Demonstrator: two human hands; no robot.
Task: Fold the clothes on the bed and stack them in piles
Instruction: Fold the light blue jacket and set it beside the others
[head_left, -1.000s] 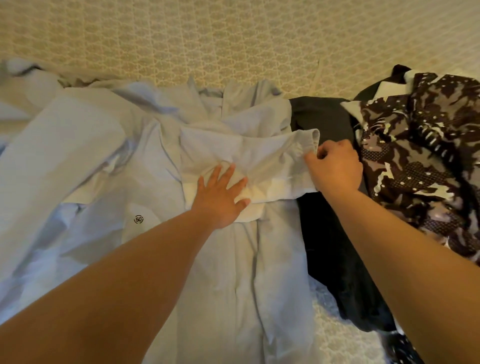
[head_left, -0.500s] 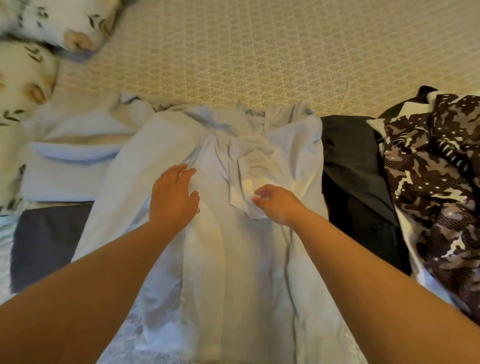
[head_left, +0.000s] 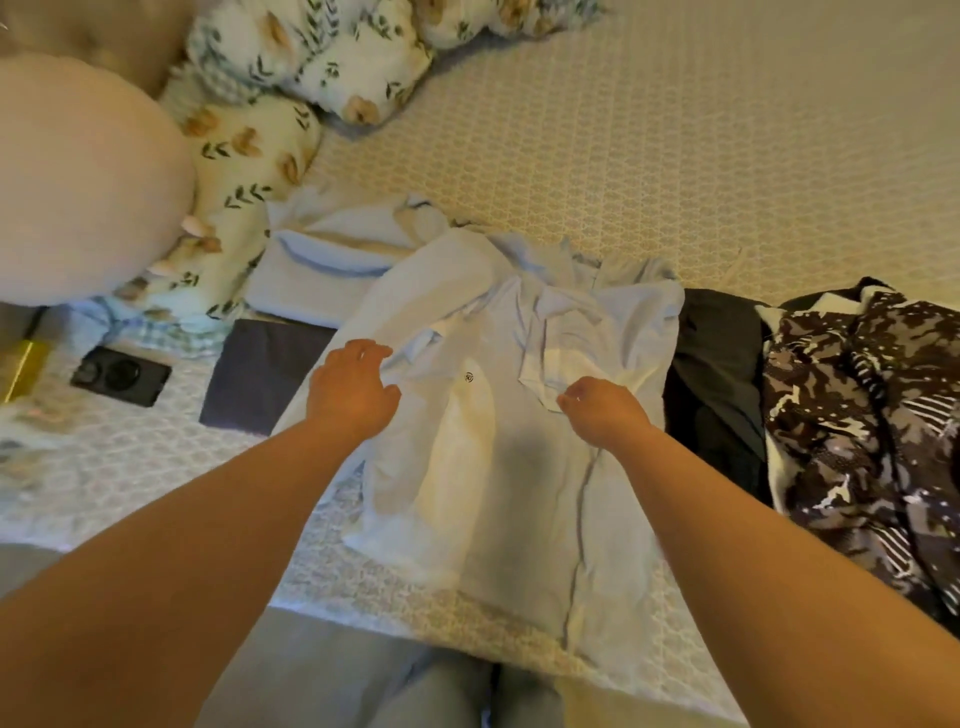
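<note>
A light blue shirt (head_left: 498, 467) lies spread on the patterned bedspread (head_left: 623, 156), its hem near the bed's front edge. Its right sleeve (head_left: 566, 338) is folded inward across the chest. My right hand (head_left: 605, 413) pinches the cuff edge of that sleeve with curled fingers. My left hand (head_left: 353, 389) rests on the shirt's left side with bent, spread fingers touching a fold, and no fabric is visibly gathered in it.
Left of the shirt lie a folded pale blue garment (head_left: 322, 275) and a dark navy folded piece (head_left: 265, 374). To the right sit a black garment (head_left: 722, 364) and a camouflage one (head_left: 872, 415). Floral pillows (head_left: 249, 156), a pink cushion (head_left: 78, 182) and a black device (head_left: 122, 375) are at left.
My right hand carried the sleeve leftward and laid it across the shirt's front. My left hand slid from the shirt's centre to its left side. The view drew back.
</note>
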